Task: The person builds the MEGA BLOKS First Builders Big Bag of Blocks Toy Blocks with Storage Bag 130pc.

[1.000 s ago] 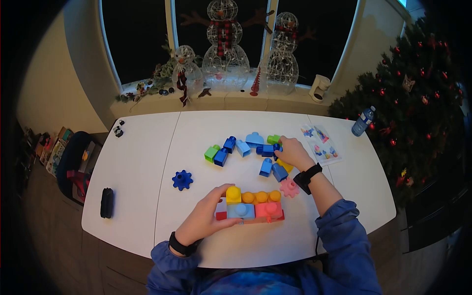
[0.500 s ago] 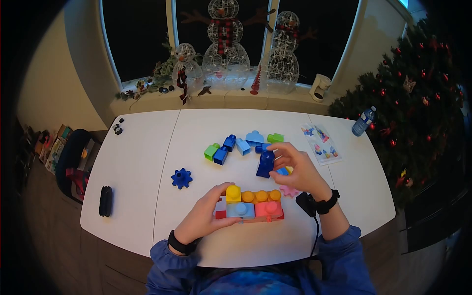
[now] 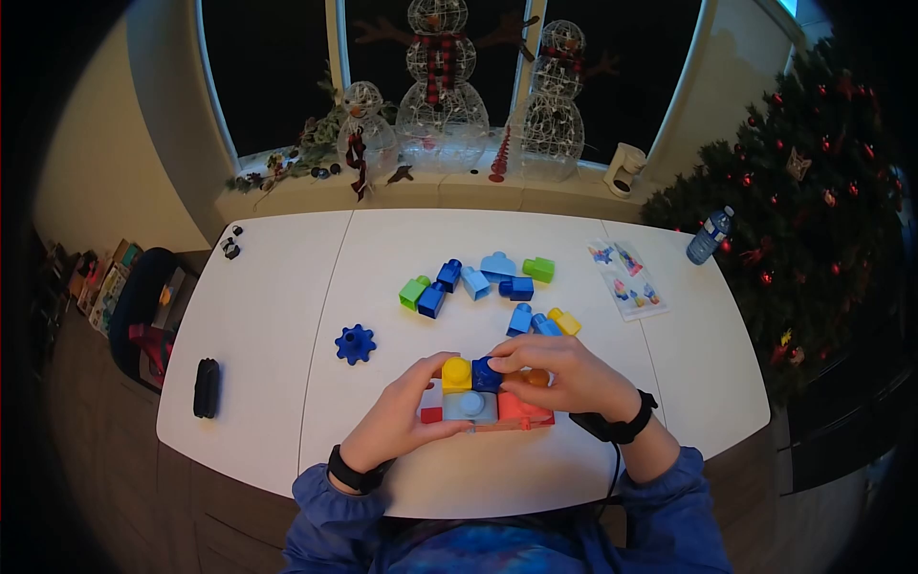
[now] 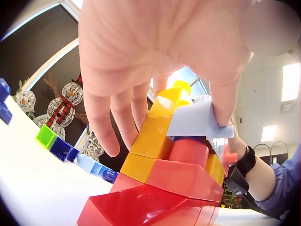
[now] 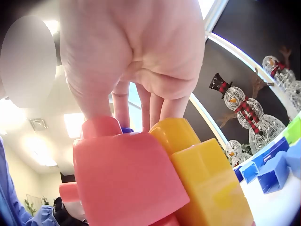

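Block stack [image 3: 484, 408] on table [image 3: 459, 483] is gripped by L hand [image 3: 397, 413], prob. for steadying; dark-blue block [image 3: 485, 376] is pinched by R hand [image 3: 566, 375] beside yellow block [image 3: 457, 376], prob. for alignment.

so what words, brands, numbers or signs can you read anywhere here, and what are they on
None can be read with certainty.
Bottle: it has a label, but the print is too small to read.
Printed sheet: coloured pictures show; any wording is too small.
Small black box: pale marks, too small and blurred.
Block stack: no legible lettering.
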